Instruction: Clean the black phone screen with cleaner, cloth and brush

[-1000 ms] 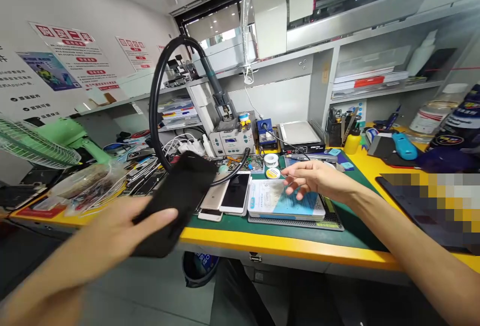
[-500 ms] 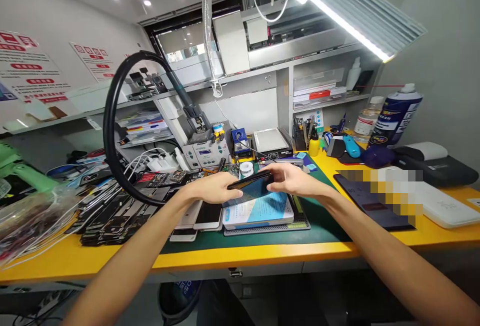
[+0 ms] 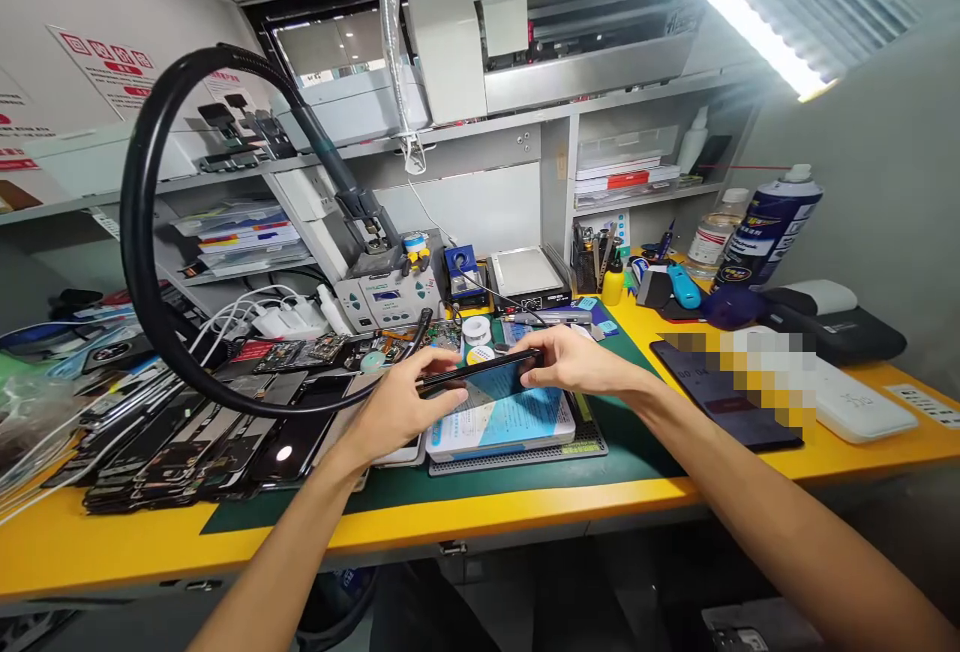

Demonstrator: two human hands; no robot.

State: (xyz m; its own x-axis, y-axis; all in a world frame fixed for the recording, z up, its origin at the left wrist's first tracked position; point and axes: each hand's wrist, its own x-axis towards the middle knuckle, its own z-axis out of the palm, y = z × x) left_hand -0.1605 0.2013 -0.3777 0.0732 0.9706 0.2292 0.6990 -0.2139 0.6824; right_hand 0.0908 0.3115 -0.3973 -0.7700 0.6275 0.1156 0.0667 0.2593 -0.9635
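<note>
A dark, thin phone-like panel (image 3: pixel 491 372) is held tilted on edge above a blue-and-white box (image 3: pixel 517 424). My left hand (image 3: pixel 405 397) has its thumb and fingers around the panel's left end. The fingers of my right hand (image 3: pixel 566 362) pinch its right end. Beneath, the box rests on a grey perforated tray (image 3: pixel 592 442) over the green mat (image 3: pixel 637 452). White solder-like spools (image 3: pixel 476 330) stand just behind the panel.
Stacked phone parts (image 3: pixel 195 442) fill the left side, under a looping black hose (image 3: pixel 139 202). A rework station (image 3: pixel 390 297) stands behind. To the right are a dark tablet-like device (image 3: pixel 712 397), a white case (image 3: pixel 862 402) and a spray can (image 3: pixel 769 232).
The view has shifted, so the bench shows more to the left and higher. My left hand's fingers now show more, spread around the panel's end, and the panel looks more level.
</note>
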